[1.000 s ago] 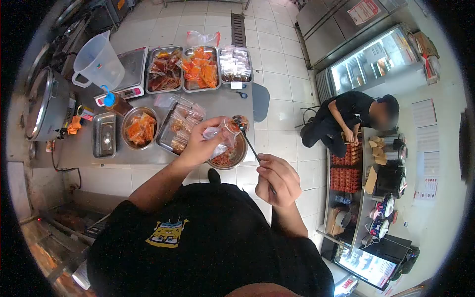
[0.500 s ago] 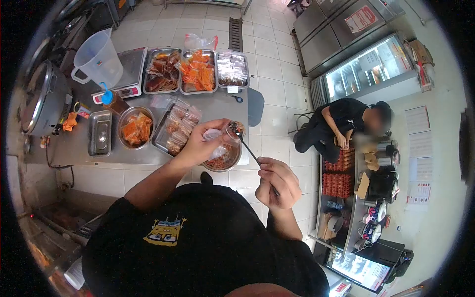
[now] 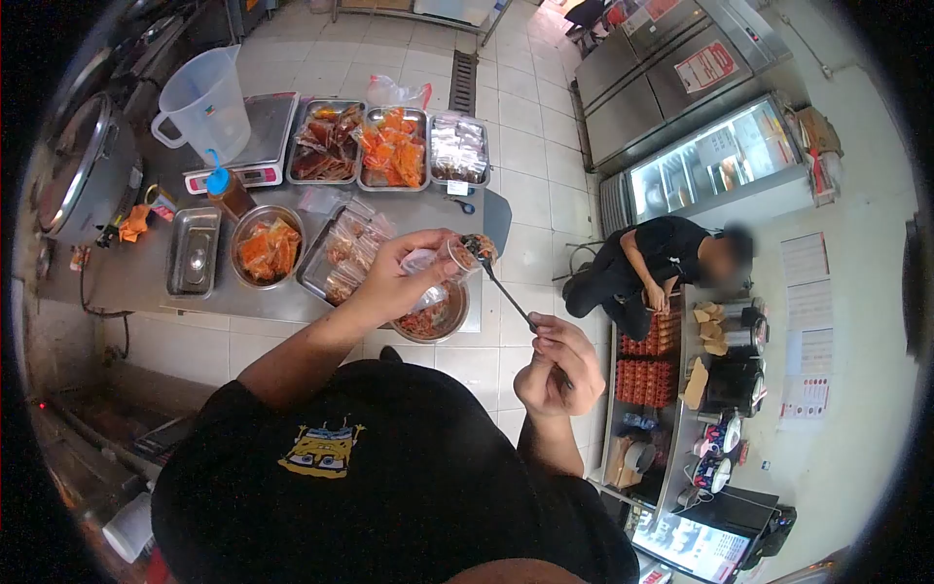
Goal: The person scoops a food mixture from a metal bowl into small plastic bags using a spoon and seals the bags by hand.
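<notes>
My left hand (image 3: 394, 277) is closed around a small clear plastic cup (image 3: 457, 259), tipped on its side, with some reddish food visible in it. A piece of clear plastic, a bag or a lid, also shows in that palm. My right hand (image 3: 559, 370) grips the handle of a dark spoon (image 3: 510, 299). A heap of dark, reddish food (image 3: 480, 247) sits on the spoon's head, right beside the cup's mouth. Below my left hand stands a steel bowl (image 3: 449, 336) of shredded reddish mixture, partly hidden by that hand and the clear plastic.
A tray of small filled bags (image 3: 355, 243) and a bowl of orange packets (image 3: 268, 255) stand to the left. Farther back are trays of packets (image 3: 394, 146), a scale (image 3: 268, 136) and a plastic jug (image 3: 204, 102). A person (image 3: 642, 263) crouches by egg trays (image 3: 644, 383) at right.
The spoon's loaded head has moved slightly right and up, from the cup's mouth to just beside it. My right hand has shifted a little to the right. The whole view has turned slightly.
</notes>
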`<action>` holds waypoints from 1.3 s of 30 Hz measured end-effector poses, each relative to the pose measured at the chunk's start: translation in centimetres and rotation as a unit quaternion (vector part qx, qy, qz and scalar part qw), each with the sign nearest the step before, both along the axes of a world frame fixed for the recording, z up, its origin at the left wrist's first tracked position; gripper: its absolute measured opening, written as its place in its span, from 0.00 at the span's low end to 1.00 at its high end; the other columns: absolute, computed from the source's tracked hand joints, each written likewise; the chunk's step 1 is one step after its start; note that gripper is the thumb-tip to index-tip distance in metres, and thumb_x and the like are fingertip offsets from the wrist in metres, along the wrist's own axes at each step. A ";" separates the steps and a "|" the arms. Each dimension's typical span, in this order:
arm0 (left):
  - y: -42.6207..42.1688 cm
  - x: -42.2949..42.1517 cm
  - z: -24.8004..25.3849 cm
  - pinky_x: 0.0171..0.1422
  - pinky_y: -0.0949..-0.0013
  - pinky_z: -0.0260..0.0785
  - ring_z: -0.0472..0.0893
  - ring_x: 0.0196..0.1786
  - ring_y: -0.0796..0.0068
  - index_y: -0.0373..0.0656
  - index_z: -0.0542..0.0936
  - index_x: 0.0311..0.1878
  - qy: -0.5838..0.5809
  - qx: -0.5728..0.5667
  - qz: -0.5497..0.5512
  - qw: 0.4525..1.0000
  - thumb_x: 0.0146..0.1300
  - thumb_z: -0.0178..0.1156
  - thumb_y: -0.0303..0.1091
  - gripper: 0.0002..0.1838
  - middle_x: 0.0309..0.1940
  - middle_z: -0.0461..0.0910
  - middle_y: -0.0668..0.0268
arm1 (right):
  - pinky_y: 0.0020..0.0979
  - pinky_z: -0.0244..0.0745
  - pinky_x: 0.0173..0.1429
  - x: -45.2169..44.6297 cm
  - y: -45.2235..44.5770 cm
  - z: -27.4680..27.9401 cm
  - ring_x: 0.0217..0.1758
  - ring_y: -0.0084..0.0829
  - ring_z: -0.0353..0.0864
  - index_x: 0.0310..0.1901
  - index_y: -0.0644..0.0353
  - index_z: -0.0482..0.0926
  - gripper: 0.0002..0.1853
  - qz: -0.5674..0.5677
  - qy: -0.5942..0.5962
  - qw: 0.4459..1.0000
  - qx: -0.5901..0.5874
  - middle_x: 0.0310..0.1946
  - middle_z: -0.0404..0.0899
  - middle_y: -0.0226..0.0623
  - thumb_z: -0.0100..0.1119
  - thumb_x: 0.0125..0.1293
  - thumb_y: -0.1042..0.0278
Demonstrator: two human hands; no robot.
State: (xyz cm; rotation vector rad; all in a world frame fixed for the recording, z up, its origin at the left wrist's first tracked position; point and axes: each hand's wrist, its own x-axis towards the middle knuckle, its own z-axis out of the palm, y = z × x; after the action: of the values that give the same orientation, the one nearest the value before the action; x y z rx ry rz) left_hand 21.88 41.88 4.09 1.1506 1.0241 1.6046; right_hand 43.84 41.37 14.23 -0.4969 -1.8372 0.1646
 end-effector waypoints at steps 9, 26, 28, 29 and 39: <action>-0.7 -1.0 3.0 0.64 0.68 0.74 0.82 0.56 0.77 0.33 0.81 0.62 0.004 0.005 -0.021 1.000 0.69 0.71 0.34 0.23 0.53 0.87 0.62 | 0.43 0.90 0.41 -0.5 -0.6 0.3 0.35 0.48 0.90 0.34 0.71 0.76 0.05 -0.008 0.061 0.998 0.005 0.32 0.82 0.50 0.60 0.66 0.88; -0.9 -1.7 4.0 0.62 0.70 0.76 0.83 0.54 0.77 0.31 0.81 0.62 -0.014 0.013 -0.054 0.998 0.68 0.72 0.33 0.24 0.52 0.86 0.61 | 0.48 0.90 0.45 -1.3 -0.6 0.5 0.38 0.48 0.88 0.36 0.72 0.77 0.07 0.030 0.168 0.985 -0.016 0.36 0.81 0.52 0.63 0.72 0.80; -0.8 -1.9 4.2 0.63 0.67 0.75 0.83 0.55 0.76 0.33 0.82 0.60 -0.023 -0.003 -0.069 0.997 0.67 0.73 0.34 0.22 0.53 0.86 0.62 | 0.48 0.90 0.45 -1.3 -0.4 0.7 0.38 0.48 0.88 0.36 0.72 0.77 0.07 0.029 0.166 0.986 -0.012 0.35 0.80 0.51 0.63 0.72 0.79; -0.8 -1.8 4.1 0.63 0.67 0.75 0.83 0.55 0.76 0.33 0.82 0.60 -0.023 -0.003 -0.070 0.997 0.67 0.73 0.34 0.22 0.53 0.86 0.62 | 0.48 0.90 0.45 -1.3 -0.5 0.7 0.38 0.48 0.88 0.36 0.72 0.77 0.07 0.028 0.166 0.986 -0.012 0.35 0.80 0.51 0.63 0.72 0.79; 0.0 -2.4 4.2 0.61 0.68 0.77 0.85 0.53 0.76 0.33 0.83 0.59 -0.004 0.035 -0.072 0.997 0.67 0.72 0.32 0.20 0.52 0.87 0.61 | 0.47 0.91 0.44 -1.3 -0.1 1.1 0.38 0.46 0.88 0.37 0.72 0.77 0.06 0.030 0.174 0.984 0.006 0.35 0.80 0.51 0.63 0.71 0.80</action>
State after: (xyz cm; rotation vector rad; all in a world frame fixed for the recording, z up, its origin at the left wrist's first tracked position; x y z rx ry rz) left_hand 19.49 41.89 8.31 1.2354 0.8658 1.5400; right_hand 42.57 41.31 15.30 -0.3777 -1.5094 0.2640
